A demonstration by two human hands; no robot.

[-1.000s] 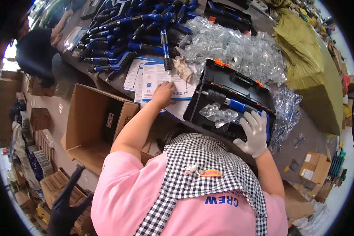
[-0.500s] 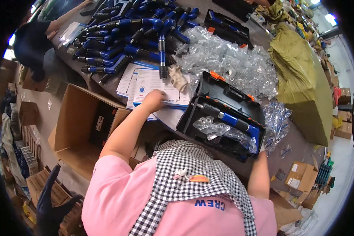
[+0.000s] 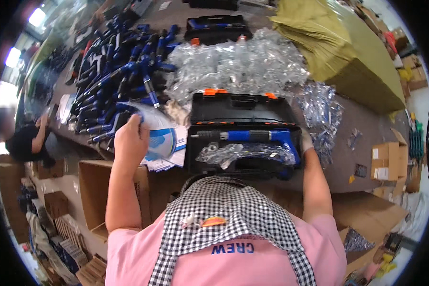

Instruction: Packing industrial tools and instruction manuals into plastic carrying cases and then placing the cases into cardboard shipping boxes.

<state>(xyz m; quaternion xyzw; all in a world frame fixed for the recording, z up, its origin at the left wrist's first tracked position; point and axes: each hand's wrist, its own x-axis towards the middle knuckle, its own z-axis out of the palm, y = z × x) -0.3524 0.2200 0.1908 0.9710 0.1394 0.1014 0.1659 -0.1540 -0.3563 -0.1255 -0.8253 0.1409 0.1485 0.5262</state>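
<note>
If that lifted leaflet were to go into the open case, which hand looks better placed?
Probably the left hand: it grips the curled leaflet left of the case. The right hand is at the case's right end, partly hidden.

A tool [image 3: 260, 136] lies in the case [image 3: 252, 112], bags [image 3: 238, 64] behind.

Your pink shirt [image 3: 195, 269] carries large blue lettering [image 3: 232, 249], legible but inverted in this view. A line of smaller print [image 3: 255, 237] runs along the edge of your checked apron [image 3: 224, 200], which partly covers it. The blue-and-white print on the raised sheet [image 3: 161, 143] is blurred; you cannot read it. Print on the leaflets [image 3: 177, 158] beneath, and on the white labels [image 3: 381, 174] of the brown carton [image 3: 393, 155] at your right, is too small to read.
</note>
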